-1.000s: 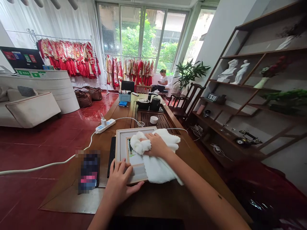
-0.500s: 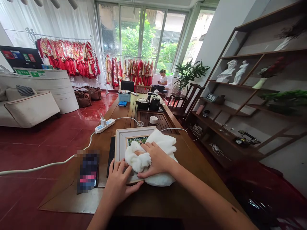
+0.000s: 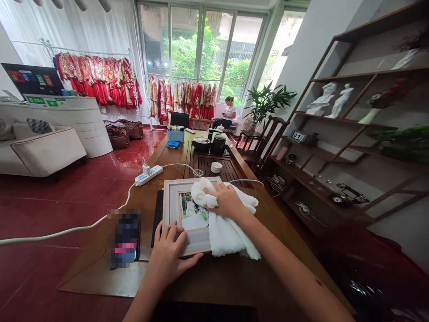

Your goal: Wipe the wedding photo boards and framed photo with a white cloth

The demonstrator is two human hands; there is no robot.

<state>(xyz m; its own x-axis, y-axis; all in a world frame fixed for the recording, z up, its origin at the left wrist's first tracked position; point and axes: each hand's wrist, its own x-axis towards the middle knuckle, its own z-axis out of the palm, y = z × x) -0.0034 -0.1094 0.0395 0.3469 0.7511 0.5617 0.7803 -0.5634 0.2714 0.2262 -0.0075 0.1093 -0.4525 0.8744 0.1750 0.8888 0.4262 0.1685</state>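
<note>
White towel (image 3: 228, 237) bunched in the grasping right hand (image 3: 227, 203), draped across the right side of a picture frame (image 3: 172, 208) on the wooden bench (image 3: 228, 279). Left hand (image 3: 168, 252) unclenched (thumb splayed out) against the frame's near left corner. Phone (image 3: 127, 237) just left of that hand, white cup (image 3: 216, 168) beyond the frame, power strip (image 3: 149, 175) near its far left corner.
</note>
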